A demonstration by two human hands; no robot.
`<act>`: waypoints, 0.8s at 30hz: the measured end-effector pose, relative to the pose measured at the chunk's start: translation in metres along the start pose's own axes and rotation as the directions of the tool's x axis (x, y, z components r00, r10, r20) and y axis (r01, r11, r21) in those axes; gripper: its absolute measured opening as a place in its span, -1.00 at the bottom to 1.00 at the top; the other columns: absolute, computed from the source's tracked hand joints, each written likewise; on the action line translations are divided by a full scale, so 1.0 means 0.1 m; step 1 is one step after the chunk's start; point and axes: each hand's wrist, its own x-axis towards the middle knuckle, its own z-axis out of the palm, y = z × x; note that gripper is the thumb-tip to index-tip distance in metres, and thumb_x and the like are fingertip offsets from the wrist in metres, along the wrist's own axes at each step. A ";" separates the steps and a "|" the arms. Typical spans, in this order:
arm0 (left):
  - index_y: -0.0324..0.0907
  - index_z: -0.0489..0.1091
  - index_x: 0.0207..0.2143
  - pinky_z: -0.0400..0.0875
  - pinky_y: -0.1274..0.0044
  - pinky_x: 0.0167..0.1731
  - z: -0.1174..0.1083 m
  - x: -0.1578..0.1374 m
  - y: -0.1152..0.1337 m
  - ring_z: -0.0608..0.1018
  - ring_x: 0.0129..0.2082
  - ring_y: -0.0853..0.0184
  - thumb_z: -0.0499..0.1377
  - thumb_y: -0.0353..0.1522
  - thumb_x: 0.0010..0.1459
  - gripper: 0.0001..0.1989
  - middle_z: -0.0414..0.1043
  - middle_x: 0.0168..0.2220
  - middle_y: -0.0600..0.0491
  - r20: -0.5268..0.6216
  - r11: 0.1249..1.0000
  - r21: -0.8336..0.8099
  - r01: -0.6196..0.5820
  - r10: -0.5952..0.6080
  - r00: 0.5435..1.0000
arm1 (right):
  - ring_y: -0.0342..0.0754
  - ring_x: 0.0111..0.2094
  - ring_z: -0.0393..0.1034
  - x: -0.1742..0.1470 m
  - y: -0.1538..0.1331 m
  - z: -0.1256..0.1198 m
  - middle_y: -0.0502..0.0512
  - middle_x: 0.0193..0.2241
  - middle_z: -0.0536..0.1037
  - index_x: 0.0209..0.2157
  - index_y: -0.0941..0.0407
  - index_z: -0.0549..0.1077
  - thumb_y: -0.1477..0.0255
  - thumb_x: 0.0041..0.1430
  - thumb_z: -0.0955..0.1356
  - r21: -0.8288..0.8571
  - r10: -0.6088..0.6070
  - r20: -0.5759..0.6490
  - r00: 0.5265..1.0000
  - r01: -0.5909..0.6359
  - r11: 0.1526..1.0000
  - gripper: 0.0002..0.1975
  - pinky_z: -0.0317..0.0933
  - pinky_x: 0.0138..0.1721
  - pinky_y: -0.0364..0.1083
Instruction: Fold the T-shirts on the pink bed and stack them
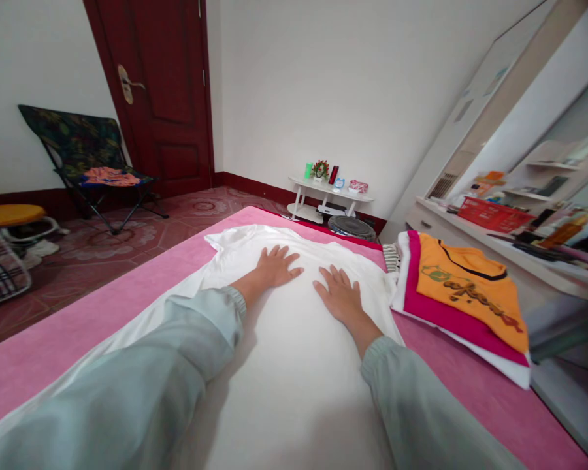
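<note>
A white garment, seemingly a T-shirt (294,365), lies spread out over a pink-covered surface (186,261). On its far part, left of the middle, my left hand (276,267) rests flat with fingers spread. My right hand (340,294) lies palm down on the same cloth a little to the right, its fingers also apart. Neither hand holds anything. Beside the white garment on the right sits a stack of folded clothes, with an orange printed shirt (470,281) on top, a magenta one (451,329) beneath it and white cloth at the bottom.
At right a dresser (470,225) carries a red basket (494,214) and bottles. A small white table (333,189) with a plant stands by the far wall. Beyond the bed's left side are a camouflage folding chair (78,143), a yellow stool (12,214) and a dark red door (161,85).
</note>
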 end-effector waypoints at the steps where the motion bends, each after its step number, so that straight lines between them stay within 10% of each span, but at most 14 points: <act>1: 0.12 0.03 0.28 -0.19 0.05 0.22 0.00 0.04 -0.01 -0.04 0.33 0.01 -0.26 0.17 0.16 -0.28 -0.10 0.36 0.03 -0.007 1.000 -0.001 0.005 -0.005 1.000 | 0.12 0.35 -0.32 0.07 0.02 0.00 0.00 0.36 -0.13 0.30 -0.11 -0.01 0.02 0.29 0.01 -0.009 -0.003 0.009 1.000 0.003 1.000 -0.40 -0.28 0.23 0.32; 14: -0.07 0.00 0.29 -0.14 0.03 0.19 0.02 0.45 -0.21 0.03 0.29 -0.03 -0.19 0.14 0.17 -0.24 -0.05 0.32 -0.15 -0.051 0.989 -0.010 0.147 -0.147 0.988 | 0.10 0.34 -0.24 0.98 0.45 0.07 0.03 0.35 -0.10 0.30 -0.02 0.01 0.02 0.28 0.00 -0.009 0.056 -0.016 0.998 -0.056 0.998 -0.36 -0.25 0.24 0.32; 24: 0.01 -0.05 0.32 -0.23 0.03 0.21 -0.01 0.57 -0.48 -0.10 0.34 -0.02 -0.26 0.14 0.19 -0.26 -0.19 0.38 -0.03 0.020 0.985 0.011 0.174 -0.174 0.984 | 0.07 0.34 -0.26 1.07 0.60 0.09 0.04 0.35 -0.13 0.32 0.04 -0.04 0.03 0.29 -0.04 -0.040 0.091 -0.007 0.996 -0.091 0.995 -0.33 -0.27 0.26 0.30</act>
